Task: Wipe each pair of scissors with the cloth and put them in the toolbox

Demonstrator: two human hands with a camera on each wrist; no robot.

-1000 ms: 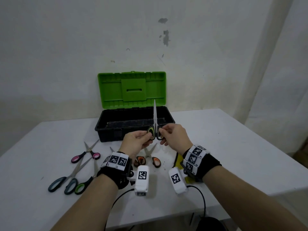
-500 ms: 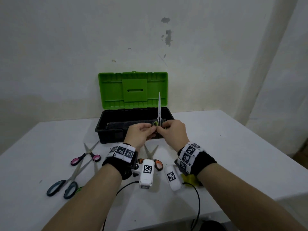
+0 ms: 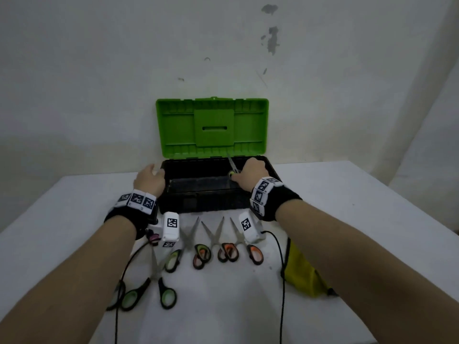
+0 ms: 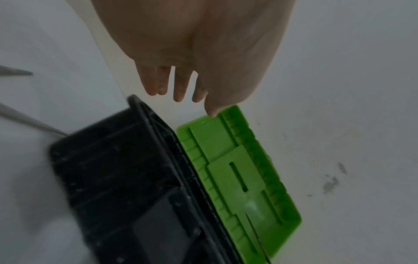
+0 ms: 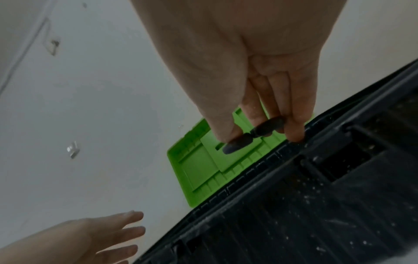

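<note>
The black toolbox [image 3: 203,204] stands open at the table's far side, its green lid [image 3: 212,127] upright. My right hand [image 3: 250,173] holds a pair of green-handled scissors [image 3: 233,167] by the handles over the box's right part, blades pointing up and back. In the right wrist view my fingers [image 5: 294,114] curl round the dark handle loops [image 5: 255,134]. My left hand [image 3: 150,178] hovers at the box's left end with fingers [image 4: 178,85] straight and nothing in it. The yellow cloth [image 3: 303,274] lies on the table by my right forearm.
Several scissors lie in front of the box: orange-handled pairs [image 3: 227,252] in the middle, green-handled ones [image 3: 149,291] to the left, a pink handle [image 3: 154,238] under my left wrist. Camera cables [image 3: 282,281] run across the white table [image 3: 347,219].
Both hands moved forward from in front of the box. The left hand let go of the scissors and went to the box's left end; the right hand carried them over the box, blades tilted.
</note>
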